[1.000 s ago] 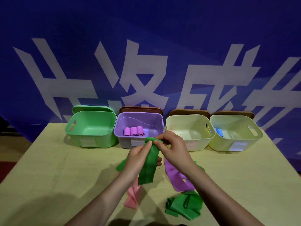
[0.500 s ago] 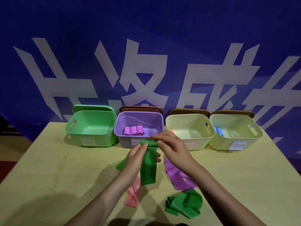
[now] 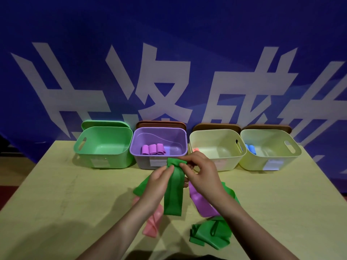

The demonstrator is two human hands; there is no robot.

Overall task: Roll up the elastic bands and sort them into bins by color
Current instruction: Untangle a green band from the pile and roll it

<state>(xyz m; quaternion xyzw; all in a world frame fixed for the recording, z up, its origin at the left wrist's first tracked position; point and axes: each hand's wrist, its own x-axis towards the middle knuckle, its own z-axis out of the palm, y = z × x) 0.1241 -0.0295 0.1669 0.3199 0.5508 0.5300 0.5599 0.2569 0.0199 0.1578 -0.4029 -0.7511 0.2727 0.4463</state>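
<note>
A green elastic band (image 3: 173,194) hangs above the table, its top end curled into a small roll between both hands. My left hand (image 3: 159,182) pinches the roll from the left, and my right hand (image 3: 201,173) pinches it from the right. Loose on the table lie a purple band (image 3: 201,205), a pink band (image 3: 153,223) and a crumpled green band (image 3: 208,235). At the back stand a green bin (image 3: 104,143), a purple bin (image 3: 159,134) holding three purple rolls (image 3: 153,149), and two cream bins (image 3: 216,147) (image 3: 270,149).
Blue rolls (image 3: 250,149) lie in the right cream bin, and a pink roll (image 3: 196,150) shows at the left cream bin's near corner. Lids lean behind the bins against a blue banner (image 3: 169,62). The wooden table (image 3: 56,203) has bare areas at left and right.
The hanging part of the green band has grown a little shorter as its top end is rolled between my fingers. Both hands stay at the same spot.
</note>
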